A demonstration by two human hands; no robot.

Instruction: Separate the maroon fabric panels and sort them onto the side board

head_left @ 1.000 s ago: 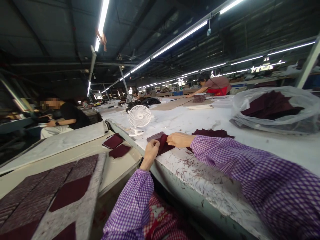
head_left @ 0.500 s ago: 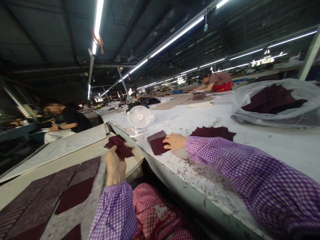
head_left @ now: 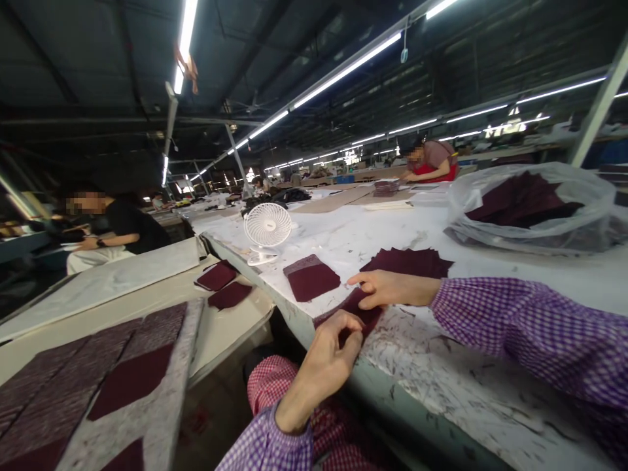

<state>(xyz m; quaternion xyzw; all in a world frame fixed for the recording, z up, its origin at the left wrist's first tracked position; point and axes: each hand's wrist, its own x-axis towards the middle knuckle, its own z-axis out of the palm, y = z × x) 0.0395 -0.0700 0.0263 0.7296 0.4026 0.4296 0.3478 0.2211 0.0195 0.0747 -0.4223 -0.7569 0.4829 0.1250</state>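
At the near edge of the white table, my left hand (head_left: 330,353) pinches the near corner of a maroon fabric piece (head_left: 354,306). My right hand (head_left: 392,288) reaches over the same piece from the right, fingers apart, one fingertip touching the cloth and another stretched out above it. Just beyond lies a small stack of maroon pieces (head_left: 313,280) with a speckled strip along its far side. A fanned pile of maroon pieces (head_left: 409,260) rests behind my right hand. My fingers hide part of the pinched piece.
A white fan (head_left: 267,226) stands near the table edge. To the right, a clear plastic bag (head_left: 475,230) holds maroon pieces. Lower on the left, a cream surface (head_left: 240,324) bears maroon pieces (head_left: 230,296) and a board (head_left: 164,392) with rows of cloth. Two people work farther off.
My left hand has moved right from the cream surface to the white table edge. My right hand has left the small stack and moved right and nearer, onto the fabric piece.
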